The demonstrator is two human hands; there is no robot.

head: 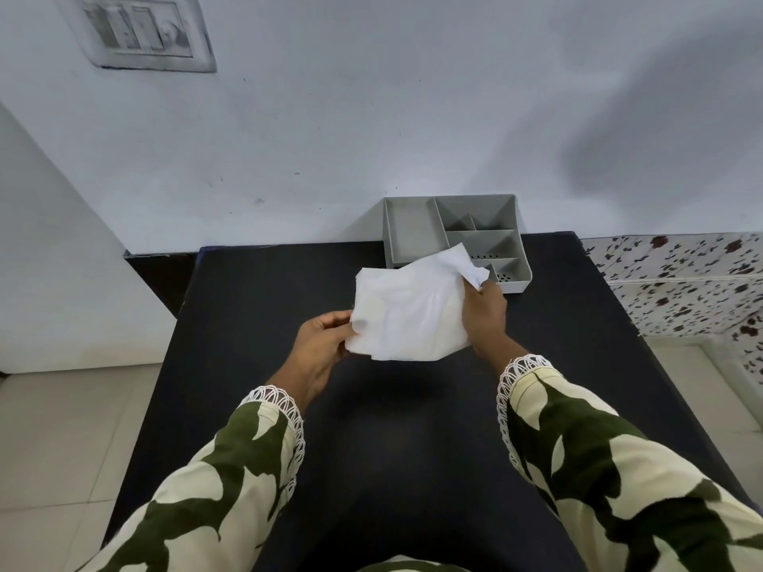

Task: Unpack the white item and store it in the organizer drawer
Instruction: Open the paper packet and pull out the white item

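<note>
Sleeves (619, 468): green-and-cream leaf print with white lace cuffs, nearest the camera.
Left hand (326, 344): pinching the white item's left edge.
Right hand (485, 313): gripping its right side.
White item (408, 311): crumpled, held above the black worktop (256, 324).
Organizer (413, 229): grey, 6 compartments, behind against the wall.

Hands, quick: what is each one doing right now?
Left hand: closed on the white item's left edge.
Right hand: closed on its right side, near the organizer.
</note>
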